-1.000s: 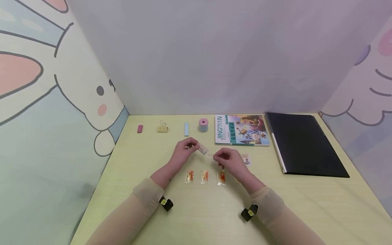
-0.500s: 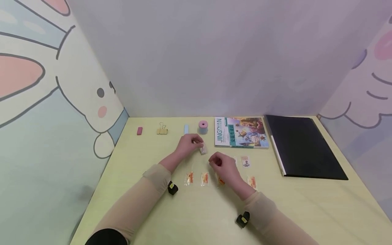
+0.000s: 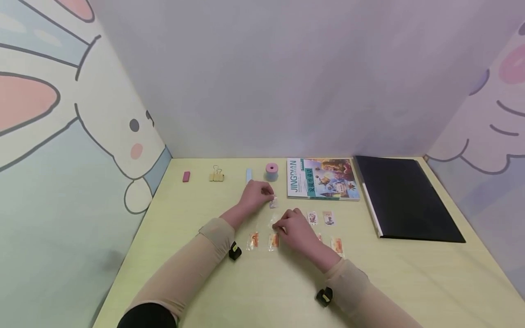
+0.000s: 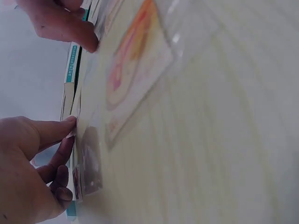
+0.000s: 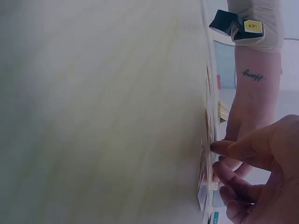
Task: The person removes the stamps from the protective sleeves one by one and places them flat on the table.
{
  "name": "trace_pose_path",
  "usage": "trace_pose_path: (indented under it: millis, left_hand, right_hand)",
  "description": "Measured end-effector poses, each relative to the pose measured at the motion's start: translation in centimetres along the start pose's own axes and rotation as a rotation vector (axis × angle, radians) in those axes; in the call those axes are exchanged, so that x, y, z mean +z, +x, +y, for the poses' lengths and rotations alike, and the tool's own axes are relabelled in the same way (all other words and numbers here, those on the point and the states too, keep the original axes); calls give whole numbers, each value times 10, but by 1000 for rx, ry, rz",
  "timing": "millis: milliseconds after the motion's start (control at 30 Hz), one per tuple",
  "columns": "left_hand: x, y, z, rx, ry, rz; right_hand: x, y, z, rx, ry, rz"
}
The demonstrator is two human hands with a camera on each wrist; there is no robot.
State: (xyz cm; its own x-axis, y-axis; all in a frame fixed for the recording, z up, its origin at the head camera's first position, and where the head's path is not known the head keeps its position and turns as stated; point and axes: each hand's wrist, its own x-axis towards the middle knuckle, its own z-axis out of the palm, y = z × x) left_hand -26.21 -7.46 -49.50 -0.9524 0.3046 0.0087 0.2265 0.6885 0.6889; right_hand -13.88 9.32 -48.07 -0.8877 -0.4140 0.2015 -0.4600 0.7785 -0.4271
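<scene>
My left hand (image 3: 255, 197) pinches the edge of a small clear-bagged card (image 3: 273, 203) behind the rows of cards, thumb against fingers. Closer to the front, my right hand (image 3: 296, 231) has its thumb and fingertips together on a clear plastic sleeve (image 3: 273, 219) that shows faintly. Orange cards in clear sleeves, one orange card (image 3: 254, 240) at the left and another (image 3: 273, 241) by the right fingertips, lie in the front row. The right hand partly hides a third. Both hands show in the left wrist view, with the left hand (image 4: 28, 163) low at the left.
Two small printed cards, one (image 3: 312, 218) beside another (image 3: 329, 218), lie right of the right hand. Toward the back are a pink eraser (image 3: 186, 176), binder clip (image 3: 216, 174), light-blue stick (image 3: 248, 175), pink-and-blue spool-like item (image 3: 271, 171), book (image 3: 322, 179) and black folder (image 3: 410, 200).
The hands have drawn apart: the left keeps the bagged card a little farther right, while the right has come left and nearer, down to the clear sleeve. The two printed cards are now uncovered.
</scene>
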Motion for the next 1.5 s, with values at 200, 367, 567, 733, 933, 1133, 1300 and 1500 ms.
trace_pose_path:
  millis: [200, 367, 567, 733, 933, 1133, 1300, 1500]
  left_hand:
    - [1, 1, -1, 7, 64, 17]
    - [0, 0, 0, 20, 68, 20]
    - [0, -1, 0, 32, 73, 19]
    - [-1, -2, 0, 34, 47, 22]
    - [-7, -8, 6, 16, 0, 56]
    - [-6, -31, 14, 9, -56, 61]
    - [3, -67, 22, 61, -130, -42]
    - [13, -102, 39, 103, -171, -112]
  right_hand:
    - [-3, -1, 3, -65, -41, -19]
    - [-7, -2, 4, -114, -51, -40]
    - [-6, -2, 5, -125, -38, -33]
    - [-9, 1, 9, -125, -61, -24]
    - [-36, 4, 21, 2, -9, -29]
    - [-48, 8, 39, 96, -70, -112]
    - [-43, 10, 47, 95, -102, -163]
    - [-35, 11, 49, 92, -140, -162]
